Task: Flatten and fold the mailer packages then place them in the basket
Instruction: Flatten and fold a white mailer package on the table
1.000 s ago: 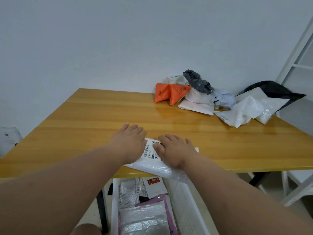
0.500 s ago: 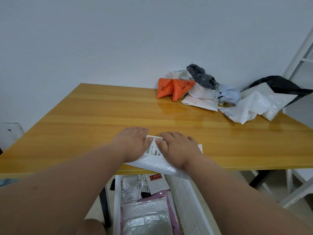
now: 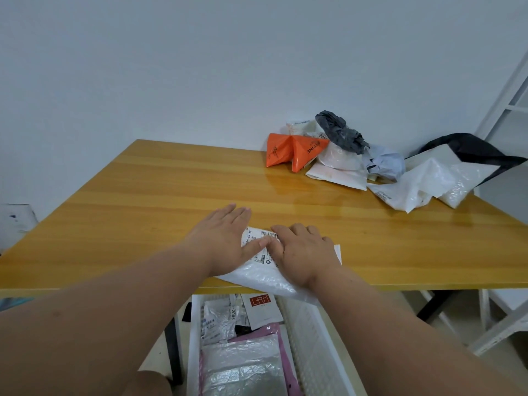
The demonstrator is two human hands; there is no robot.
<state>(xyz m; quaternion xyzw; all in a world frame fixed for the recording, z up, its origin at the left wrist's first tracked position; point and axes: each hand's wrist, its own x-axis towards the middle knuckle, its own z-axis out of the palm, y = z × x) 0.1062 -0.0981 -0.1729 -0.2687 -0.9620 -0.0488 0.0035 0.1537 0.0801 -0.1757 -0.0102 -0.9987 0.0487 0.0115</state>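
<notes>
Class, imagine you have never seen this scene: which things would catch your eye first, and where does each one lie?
Both hands, left hand and right hand, press flat on a white mailer at the table's near edge. An orange mailer stands out in the crumpled pile at the far right. Below the table edge, a white basket already holds mailers.

Both forearms are bare up to the frame edge, with no sleeves showing, and the left hand [image 3: 221, 238] and right hand [image 3: 304, 251] are bare too, broad-backed, with short fingers and short, unpainted nails.
</notes>
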